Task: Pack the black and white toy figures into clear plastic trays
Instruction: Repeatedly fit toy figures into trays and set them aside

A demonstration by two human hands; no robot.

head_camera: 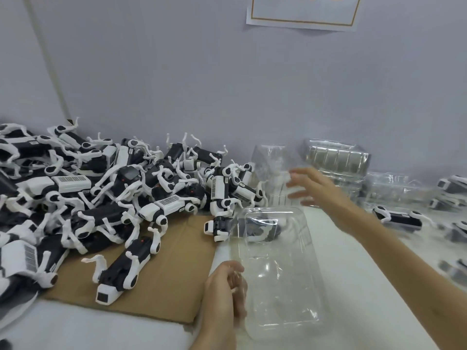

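Observation:
A big heap of black and white toy figures (106, 193) covers the left of the table, partly on a brown cardboard sheet (166, 279). My left hand (225, 291) grips the left rim of a clear plastic tray (280, 279) lying in front of me. One toy figure (219, 227) lies at the tray's far end, partly seen through the plastic. My right hand (310, 185) reaches with straight fingers to an upright clear tray (273, 168) at the back and touches its side.
A stack of clear trays (336, 160) stands against the wall at the back right. Packed trays with figures (399, 218) lie along the right side. A paper sheet (303, 11) hangs on the grey wall.

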